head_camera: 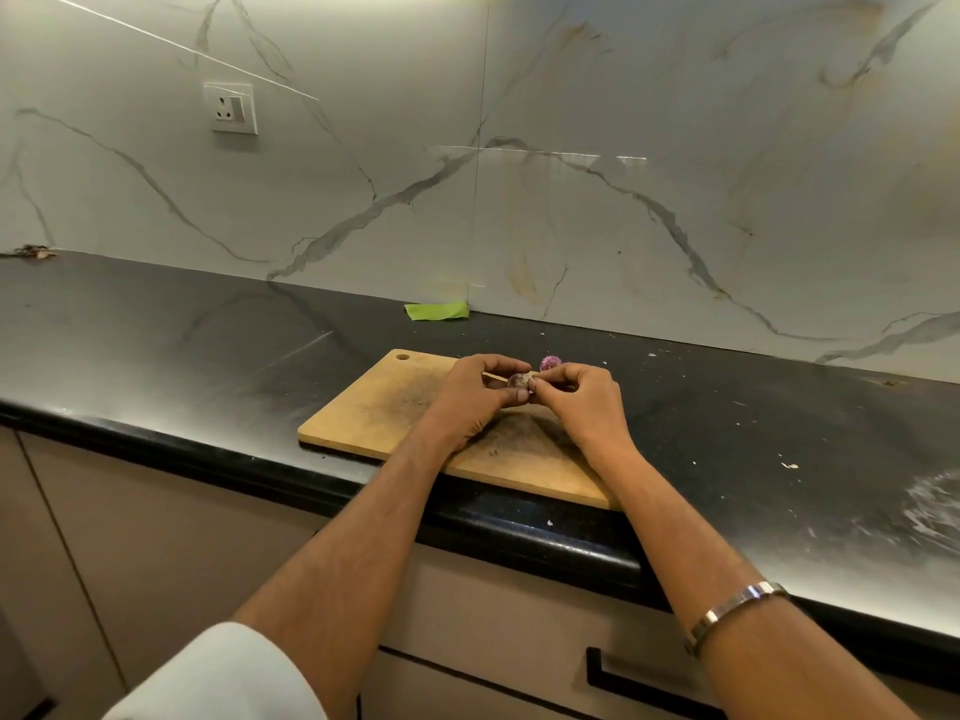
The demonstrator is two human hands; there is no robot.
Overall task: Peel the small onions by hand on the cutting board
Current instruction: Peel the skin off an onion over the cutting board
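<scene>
Nearest us, a white sleeve (223,672) on the left arm and a metal bangle (737,610) on the right wrist, both forearms reaching out over the counter edge to the wooden cutting board (374,407). Up at the far end, the left hand (475,394) cups a small onion (518,380), fingers curled round it, holding it just above the board. The right hand (576,394) comes in from the other side, fingertips pinched together on the onion's right end, seemingly on a bit of skin there, though it's too small to be sure. So the onion sits between the two grips, left steadying, right doing the pulling; the peel should come away rightward. Its long axis I can't make out. Count: two onions in view, the held one and a second purple onion (549,362) lying just behind the hands, at the board's far edge. One board, two hands working
</scene>
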